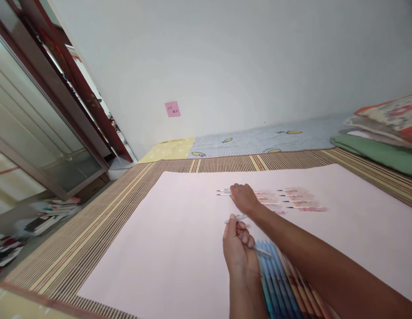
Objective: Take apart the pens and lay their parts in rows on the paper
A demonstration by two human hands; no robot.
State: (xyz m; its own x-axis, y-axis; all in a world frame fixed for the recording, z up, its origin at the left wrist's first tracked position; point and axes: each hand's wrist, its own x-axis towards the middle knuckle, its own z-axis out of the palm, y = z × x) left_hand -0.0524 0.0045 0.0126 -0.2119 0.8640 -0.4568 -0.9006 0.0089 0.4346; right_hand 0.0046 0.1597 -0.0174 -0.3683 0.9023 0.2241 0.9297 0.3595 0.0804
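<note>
My left hand is closed around a clear pen whose tip sticks out to the left above my fingers. My right hand reaches forward, fingers bent down onto pens with pink-patterned barrels laid in a row on the pale pink sheet. Two thin pen tips poke out left of that hand. A fan of blue and orange pens lies under my forearms near the front edge.
The sheet lies on a striped woven mat. Folded bedding is stacked at the right. A white wall with a pink sticky note is behind. A glass door frame and papers on the floor are at the left.
</note>
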